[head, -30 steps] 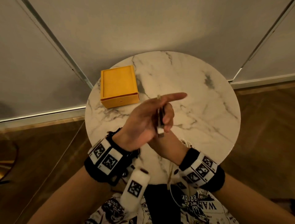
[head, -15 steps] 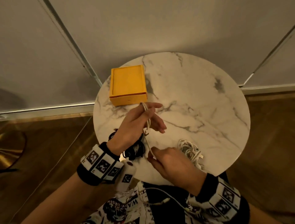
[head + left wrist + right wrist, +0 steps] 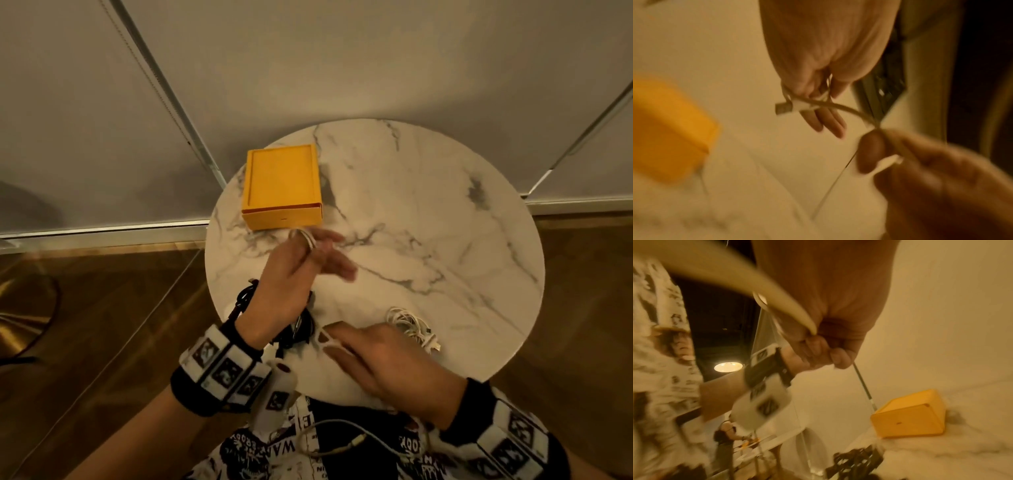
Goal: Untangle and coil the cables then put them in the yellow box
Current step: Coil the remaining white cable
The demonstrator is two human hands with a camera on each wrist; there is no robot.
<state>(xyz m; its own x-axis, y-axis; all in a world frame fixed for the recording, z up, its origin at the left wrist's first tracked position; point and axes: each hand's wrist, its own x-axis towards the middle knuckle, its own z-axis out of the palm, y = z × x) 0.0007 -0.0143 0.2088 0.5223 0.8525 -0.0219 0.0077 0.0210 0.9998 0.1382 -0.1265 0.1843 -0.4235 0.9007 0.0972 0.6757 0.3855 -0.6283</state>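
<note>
The yellow box (image 3: 282, 186) stands open at the table's far left, and it also shows in the blurred wrist views (image 3: 668, 129) (image 3: 910, 415). Just in front of it, my left hand (image 3: 301, 263) holds loops of the white cable (image 3: 306, 238) around its fingers. The cable's USB plug (image 3: 784, 108) sticks out beside those fingers. My right hand (image 3: 370, 356) is near the table's front edge and pinches the same cable (image 3: 838, 107), stretched between both hands. Its white tail (image 3: 342, 442) hangs over my lap.
A black cable bundle (image 3: 294, 329) lies under my left wrist at the round marble table's (image 3: 445, 222) near left. A tangled white cable (image 3: 411, 323) lies just right of my right hand. A wall and wooden floor surround the table.
The hands were together over the table's middle and have drawn apart. The right hand pulled back toward the front edge, stretching the white cable. The left hand stays near the box.
</note>
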